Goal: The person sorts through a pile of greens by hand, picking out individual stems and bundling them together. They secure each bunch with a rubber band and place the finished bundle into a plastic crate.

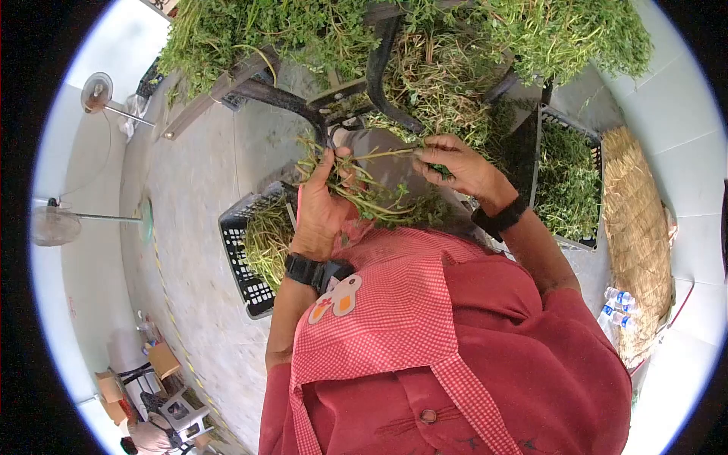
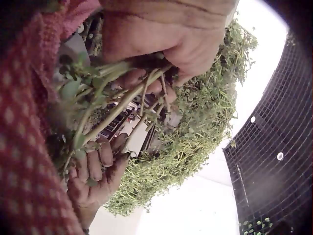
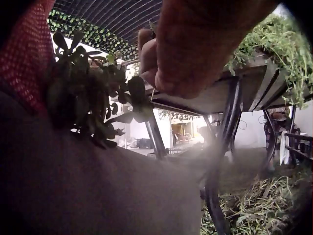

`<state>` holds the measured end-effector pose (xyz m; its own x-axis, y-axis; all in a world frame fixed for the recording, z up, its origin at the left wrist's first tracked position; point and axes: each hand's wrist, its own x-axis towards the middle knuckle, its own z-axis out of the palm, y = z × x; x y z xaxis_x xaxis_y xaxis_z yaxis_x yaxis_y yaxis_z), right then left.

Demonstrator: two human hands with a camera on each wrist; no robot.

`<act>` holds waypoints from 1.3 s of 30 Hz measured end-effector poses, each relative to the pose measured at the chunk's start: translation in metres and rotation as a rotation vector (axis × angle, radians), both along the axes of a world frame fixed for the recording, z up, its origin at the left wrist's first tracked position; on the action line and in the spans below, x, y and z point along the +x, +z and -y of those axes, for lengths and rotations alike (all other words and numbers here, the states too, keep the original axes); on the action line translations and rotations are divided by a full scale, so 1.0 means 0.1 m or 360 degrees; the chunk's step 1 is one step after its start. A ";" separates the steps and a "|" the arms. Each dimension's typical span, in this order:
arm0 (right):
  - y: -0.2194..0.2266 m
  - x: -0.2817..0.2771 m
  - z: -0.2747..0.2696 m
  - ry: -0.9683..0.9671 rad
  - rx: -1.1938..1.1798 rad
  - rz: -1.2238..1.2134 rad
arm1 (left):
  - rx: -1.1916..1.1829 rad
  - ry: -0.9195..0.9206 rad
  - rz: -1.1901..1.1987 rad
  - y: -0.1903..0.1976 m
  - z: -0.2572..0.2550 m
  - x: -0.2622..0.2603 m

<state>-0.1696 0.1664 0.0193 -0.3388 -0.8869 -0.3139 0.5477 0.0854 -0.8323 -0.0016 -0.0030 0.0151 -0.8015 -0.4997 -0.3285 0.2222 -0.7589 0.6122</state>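
Observation:
My left hand (image 1: 322, 206) holds a small bunch of leafy green stems (image 1: 371, 203) over the lap, in front of the checked apron. Out of that bunch a thin stem (image 1: 388, 153) reaches across to my right hand (image 1: 461, 168), whose thumb and fingertips pinch its end. Seen from the left wrist, the stems (image 2: 120, 105) run down from under the left hand (image 2: 171, 36) toward the curled fingers of the right hand (image 2: 100, 169). Round dark leaves (image 3: 95, 93) hang beside the right hand (image 3: 188, 54) in the right wrist view.
Heaps of greens (image 1: 273, 30) cover a table (image 1: 220, 95) ahead, with more piled below it (image 1: 440, 83). Black crates of greens stand at left (image 1: 246, 284) and right (image 1: 540, 152). A rolled straw mat (image 1: 633, 220) and water bottles (image 1: 620, 303) lie far right.

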 end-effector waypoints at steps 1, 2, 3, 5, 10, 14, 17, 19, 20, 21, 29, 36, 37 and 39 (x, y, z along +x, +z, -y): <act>0.05 0.05 -0.01 -0.0314 0.0072 0.0205 | 0.0003 0.0013 0.0027 0.01 0.00 0.00; -0.02 -0.01 0.01 -0.0322 0.0066 0.0208 | -0.0002 0.0004 0.0029 0.00 0.00 0.02; -0.19 -0.11 0.05 -0.0041 0.0003 -0.0535 | -0.0041 -0.0037 0.0065 -0.03 0.02 0.04; -0.37 -0.20 0.06 0.0174 -0.0034 -0.1716 | -0.0068 -0.0164 0.0071 -0.04 0.03 0.01; -0.70 -0.16 0.21 -0.0293 0.0547 -0.2375 | -0.0356 -0.0265 0.0377 0.22 -0.26 -0.02; -1.11 -0.73 -0.20 -0.0507 0.1200 -0.2302 | -0.0297 -0.0075 0.0253 0.37 -0.19 -0.04; -1.40 -1.57 -0.90 -0.0017 0.2006 -0.2940 | -0.0198 -0.0121 0.0246 0.27 -0.17 -0.04; -1.10 -1.89 -1.40 -0.0791 0.1965 -0.2135 | -0.0111 -0.0058 0.0312 0.21 -0.15 -0.06; -1.13 -2.04 -1.63 -0.0927 0.2053 -0.1865 | -0.0110 -0.0026 0.0308 0.26 -0.22 -0.09; -0.91 -1.92 -1.70 -0.0842 0.2497 -0.1836 | -0.0139 -0.0098 0.0358 0.35 -0.30 -0.12; -0.47 -1.25 -0.63 -0.0556 0.0184 -0.1153 | -0.0333 -0.0141 0.0106 0.02 -0.03 -0.07; 0.15 0.21 0.48 0.0366 -0.0234 -0.1418 | -0.0407 -0.0126 0.0090 0.11 -0.09 0.00; 0.13 0.25 0.52 0.0348 -0.0293 -0.1559 | -0.0426 -0.0163 0.0048 0.13 -0.10 0.01; 0.18 0.27 0.49 0.0441 -0.0163 -0.1296 | -0.0402 -0.0127 -0.0004 0.16 -0.12 0.04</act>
